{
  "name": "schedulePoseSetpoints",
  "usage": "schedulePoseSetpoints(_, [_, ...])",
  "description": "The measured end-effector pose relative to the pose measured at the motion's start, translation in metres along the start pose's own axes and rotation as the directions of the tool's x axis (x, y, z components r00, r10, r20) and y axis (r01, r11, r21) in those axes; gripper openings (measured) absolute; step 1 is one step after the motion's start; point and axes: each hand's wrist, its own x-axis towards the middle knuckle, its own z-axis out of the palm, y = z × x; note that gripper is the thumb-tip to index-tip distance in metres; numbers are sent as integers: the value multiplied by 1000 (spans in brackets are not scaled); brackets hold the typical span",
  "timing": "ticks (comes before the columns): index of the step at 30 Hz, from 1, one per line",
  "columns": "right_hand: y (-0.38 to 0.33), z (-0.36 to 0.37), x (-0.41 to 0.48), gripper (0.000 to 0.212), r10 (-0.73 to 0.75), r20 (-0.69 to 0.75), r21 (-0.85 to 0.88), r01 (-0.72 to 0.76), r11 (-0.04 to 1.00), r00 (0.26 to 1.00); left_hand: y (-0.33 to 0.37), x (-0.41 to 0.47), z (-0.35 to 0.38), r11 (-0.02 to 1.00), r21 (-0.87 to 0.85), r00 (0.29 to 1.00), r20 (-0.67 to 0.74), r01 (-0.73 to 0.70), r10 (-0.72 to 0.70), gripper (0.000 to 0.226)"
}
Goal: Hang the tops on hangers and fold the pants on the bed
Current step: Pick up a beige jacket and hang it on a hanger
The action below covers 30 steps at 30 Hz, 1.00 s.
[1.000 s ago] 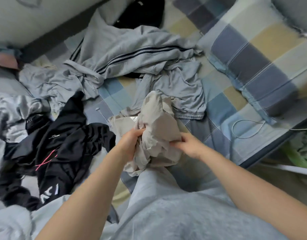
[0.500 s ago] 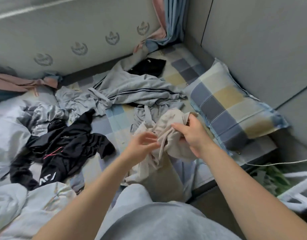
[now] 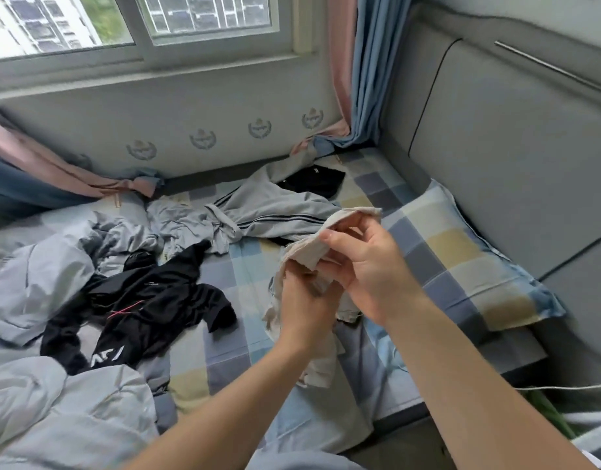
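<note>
Far left: crumpled pale blue bedding on bed. Beside it: black garment, spread out. Behind: grey striped garment; small black item near wall. Centre: beige garment held above bed, lower part hanging. Left hand grips it from below, fingers curled into cloth. Right hand pinches upper edge, fingers clamped on fabric. Right: checked pillow near headboard.

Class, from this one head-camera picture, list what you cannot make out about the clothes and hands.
Beige garment, head view: bunched in both hands, so top or pants is unclear.
Left hand: its fingertips are buried in the cloth and behind the right hand.
Lettered black garment: its white lettering is creased and partly folded under.
Small black garment: far off, its kind unclear.
</note>
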Motion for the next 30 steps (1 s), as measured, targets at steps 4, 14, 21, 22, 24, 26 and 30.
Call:
schedulePoseSetpoints(4, [2,32,-13,29,-53,47,7,53,999,998,5,1,-43,995,97,977,-211,2,19,38])
schedulePoseSetpoints(14, [33,99,-27,18,-205,-29,-435,172,884,978,35,8,-200,984,66,987,4,-163,163,15])
schedulePoseSetpoints(21, [75,145,-30,25,-195,67,-613,195,766,978,44,2,-289,998,-45,993,111,46,-41,20])
schedulePoseSetpoints(22, [79,150,-30,27,-192,88,-630,204,749,977,47,-1,-295,994,-54,990,112,91,-85,20])
schedulePoseSetpoints(24, [86,159,-31,34,-129,158,-611,199,766,979,50,-7,-307,979,-71,979,85,190,-184,25])
schedulePoseSetpoints(26, [93,168,-34,40,-39,265,-541,182,821,963,53,-12,-319,938,-130,947,54,321,-316,31])
schedulePoseSetpoints(30, [121,180,-37,50,87,416,-436,115,893,905,54,-18,-342,838,-267,877,78,476,-474,45])
